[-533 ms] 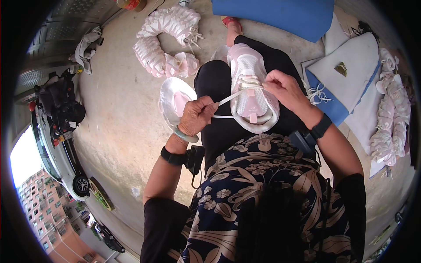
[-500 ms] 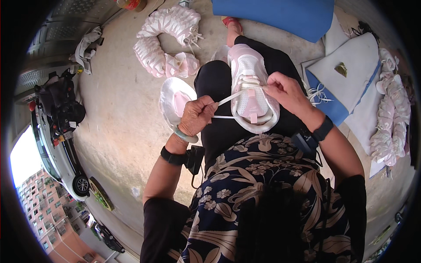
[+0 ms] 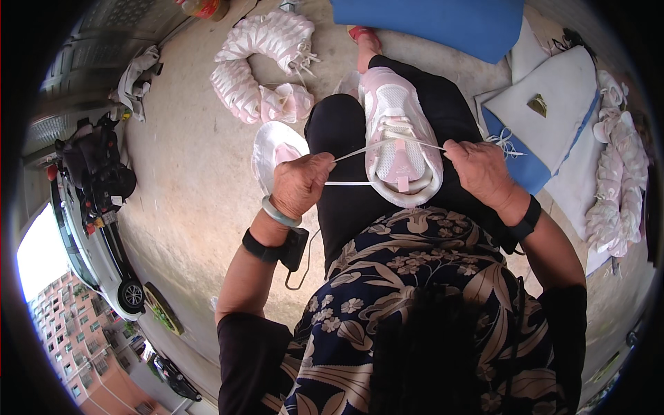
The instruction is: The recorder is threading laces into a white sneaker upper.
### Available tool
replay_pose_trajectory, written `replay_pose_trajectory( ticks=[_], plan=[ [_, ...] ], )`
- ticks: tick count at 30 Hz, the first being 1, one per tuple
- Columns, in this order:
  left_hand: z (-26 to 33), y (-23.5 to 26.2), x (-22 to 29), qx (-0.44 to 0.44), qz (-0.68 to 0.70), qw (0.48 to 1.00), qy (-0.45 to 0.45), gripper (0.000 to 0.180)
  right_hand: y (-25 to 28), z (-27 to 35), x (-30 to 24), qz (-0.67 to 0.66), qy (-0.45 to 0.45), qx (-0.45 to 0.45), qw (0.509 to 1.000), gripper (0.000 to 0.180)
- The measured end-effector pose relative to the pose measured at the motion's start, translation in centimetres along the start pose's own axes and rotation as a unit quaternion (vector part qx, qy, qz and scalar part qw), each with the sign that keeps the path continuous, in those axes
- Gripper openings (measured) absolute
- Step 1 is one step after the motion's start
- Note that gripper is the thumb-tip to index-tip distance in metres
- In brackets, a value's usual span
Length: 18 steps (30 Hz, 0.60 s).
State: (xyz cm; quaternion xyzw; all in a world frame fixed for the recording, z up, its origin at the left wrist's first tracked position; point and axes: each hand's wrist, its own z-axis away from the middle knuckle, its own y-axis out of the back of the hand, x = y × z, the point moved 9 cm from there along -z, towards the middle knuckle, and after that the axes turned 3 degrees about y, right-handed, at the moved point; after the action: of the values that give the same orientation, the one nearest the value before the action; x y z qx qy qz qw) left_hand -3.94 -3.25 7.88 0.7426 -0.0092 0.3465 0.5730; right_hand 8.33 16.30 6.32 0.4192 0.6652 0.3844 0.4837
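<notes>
Pinching the thin white lace [image 3: 354,151] in the curled fingers of our left hand [image 3: 301,181] and our right hand [image 3: 482,169], both closed with almost no gap, we hold its strands stretched straight to each side above the sneaker [image 3: 408,162]. This shoe, made of pale pink panels and white mesh with a padded oval collar, lies on our black trousers [image 3: 446,100], its rounded toe pointing away from us. On the stained grey-beige floor [image 3: 187,173], a ridged bundle [image 3: 235,86] of layered white and pink pieces makes a curve.
</notes>
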Motion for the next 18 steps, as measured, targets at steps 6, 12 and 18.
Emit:
replay_pose_trajectory(
  ticks=[6, 12, 18],
  plan=[
    [-0.4, 0.6, 1.1, -0.123, 0.423, 0.882, 0.167, 0.020, 1.7, 0.4, 1.2, 0.021, -0.011, 0.030, 0.999, 0.018],
    [2.1, -1.6, -6.9, -0.158, 0.387, 0.834, 0.359, 0.023, 1.8, 0.7, 1.4, -0.003, -0.034, 0.028, 0.999, 0.014],
    [6.2, -1.8, -12.1, -0.079, 0.425, 0.796, 0.423, 0.006, -0.1, 7.3, 6.4, -0.126, -0.104, 0.047, 0.985, 0.009]
  ],
)
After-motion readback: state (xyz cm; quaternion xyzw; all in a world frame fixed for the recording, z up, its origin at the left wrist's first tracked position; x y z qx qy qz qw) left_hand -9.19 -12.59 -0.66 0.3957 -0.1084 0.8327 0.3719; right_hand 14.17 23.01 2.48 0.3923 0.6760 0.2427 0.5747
